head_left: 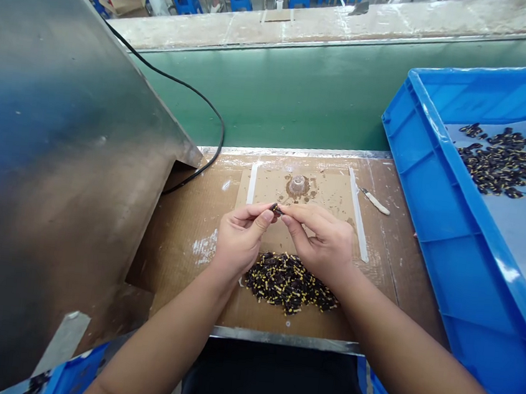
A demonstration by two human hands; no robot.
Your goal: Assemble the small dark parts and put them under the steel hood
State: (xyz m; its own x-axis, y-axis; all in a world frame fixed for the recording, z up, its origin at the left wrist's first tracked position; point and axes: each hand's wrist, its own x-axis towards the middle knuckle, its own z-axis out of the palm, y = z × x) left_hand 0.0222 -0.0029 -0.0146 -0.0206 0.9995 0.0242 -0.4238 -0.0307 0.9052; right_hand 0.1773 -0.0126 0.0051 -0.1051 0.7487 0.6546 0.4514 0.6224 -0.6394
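My left hand (244,229) and my right hand (318,231) meet over the cardboard-covered bench, fingertips pinched together. Between them is a small black part with a bit of yellow (275,209), gripped from both sides; its exact kind is too small to make out. Just below my hands lies a heap of small black and yellow parts (289,284), partly covered by my right hand. Beyond my fingers, a small clear plastic cup (297,185) sits on a stained patch of cardboard.
A white-handled knife or similar tool (376,201) lies right of the taped cardboard. A large blue crate (466,231) at the right holds more black and yellow parts (511,161) on white sheeting. A metal cabinet (60,157) stands at left, with a black cable (194,86) looping behind it.
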